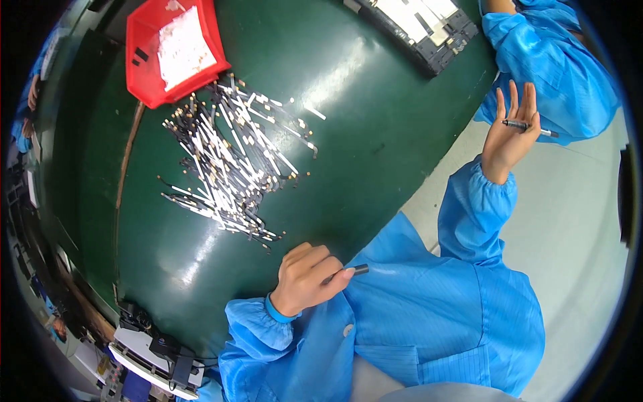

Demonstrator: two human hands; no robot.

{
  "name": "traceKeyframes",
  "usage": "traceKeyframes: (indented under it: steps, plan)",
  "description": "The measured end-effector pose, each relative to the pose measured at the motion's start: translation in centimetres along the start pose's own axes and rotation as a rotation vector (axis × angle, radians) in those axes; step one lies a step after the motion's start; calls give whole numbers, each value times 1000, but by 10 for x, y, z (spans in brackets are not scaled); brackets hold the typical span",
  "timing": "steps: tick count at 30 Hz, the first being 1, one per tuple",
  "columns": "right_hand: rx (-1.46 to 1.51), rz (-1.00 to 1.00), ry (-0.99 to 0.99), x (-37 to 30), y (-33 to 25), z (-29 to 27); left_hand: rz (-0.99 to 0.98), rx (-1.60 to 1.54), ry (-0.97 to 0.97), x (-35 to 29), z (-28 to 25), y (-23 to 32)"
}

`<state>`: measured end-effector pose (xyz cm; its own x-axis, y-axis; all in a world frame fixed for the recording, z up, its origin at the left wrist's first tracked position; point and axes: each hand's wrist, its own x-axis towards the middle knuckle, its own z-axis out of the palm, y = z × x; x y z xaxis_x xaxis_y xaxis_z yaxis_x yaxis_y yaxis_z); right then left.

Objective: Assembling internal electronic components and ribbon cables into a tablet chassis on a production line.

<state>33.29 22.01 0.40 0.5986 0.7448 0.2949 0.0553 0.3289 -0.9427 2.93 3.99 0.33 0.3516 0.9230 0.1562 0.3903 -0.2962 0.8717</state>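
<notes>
My left hand is closed at the table's front edge, a blue band round its wrist. From between its thumb and fingers sticks a short dark cylinder, which looks like a pen cap; part of it is hidden in the hand. My right hand is raised off to the right of the table, palm showing and several fingers stretched out. It holds a slim black and clear pen crosswise against the fingers. Beyond my left hand lies a loose heap of thin black and white strips with small gold-coloured ends.
A red bin with white pieces inside stands at the far left of the green table. At the far right is a black tray with pale parts. A person in a blue smock sits close by. White and black equipment stands lower left.
</notes>
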Motion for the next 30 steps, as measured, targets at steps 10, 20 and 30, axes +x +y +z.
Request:
traceKeyframes:
  steps: [10, 20, 30]
  plan:
    - [120, 360, -481, -143, -20, 6, -25, -1, 79, -8, -1, 3]
    - [-100, 149, -529, -191, -35, 22, -105, -55, 116, -22, 0, 6]
    - [-251, -201, -324, -194, -16, 25, -114, -124, 142, -14, -1, 2]
